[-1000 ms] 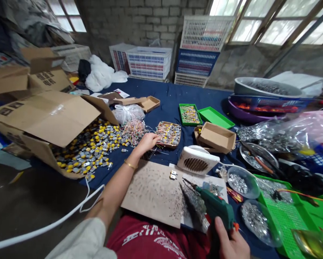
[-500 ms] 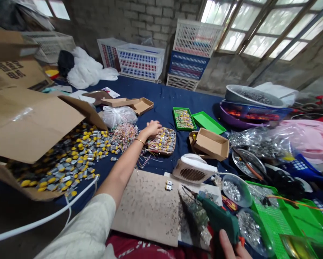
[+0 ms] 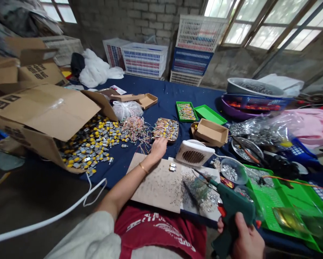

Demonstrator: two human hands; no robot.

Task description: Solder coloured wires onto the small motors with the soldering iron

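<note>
The right hand (image 3: 246, 237) was closed around the handle of a green plastic soldering gun (image 3: 232, 208), whose thin metal tip pointed left over a white paper sheet (image 3: 196, 201) heaped with dark and silvery scraps. Beside that sheet, at the desk's near edge, lay a flat brown cardboard board (image 3: 156, 183) peppered with dark specks, with two small silver-and-white metal parts (image 3: 172, 167) near its far side. The left hand (image 3: 158, 149) rested palm down on the dark blue cloth of the desk (image 3: 139, 176), just past the board. Its fingers were loosely extended and pinched nothing visible, just short of a shallow wooden tray (image 3: 165, 129) packed with small wired motors.

To the right stood a white plastic fan (image 3: 193, 156), a clear round bowl of silver pieces (image 3: 230, 172) and a bright green mesh tray (image 3: 269, 201). To the left, an open brown cardboard box (image 3: 48, 111) spilled yellow-capped silver motors (image 3: 88, 144) across the cloth, beside a tangle of thin coloured wires (image 3: 134, 129). Farther off, a green plastic tray (image 3: 185, 111) lay on the desk, and white and blue plastic crates (image 3: 193, 46) were stacked against a grey brick wall (image 3: 137, 21).
</note>
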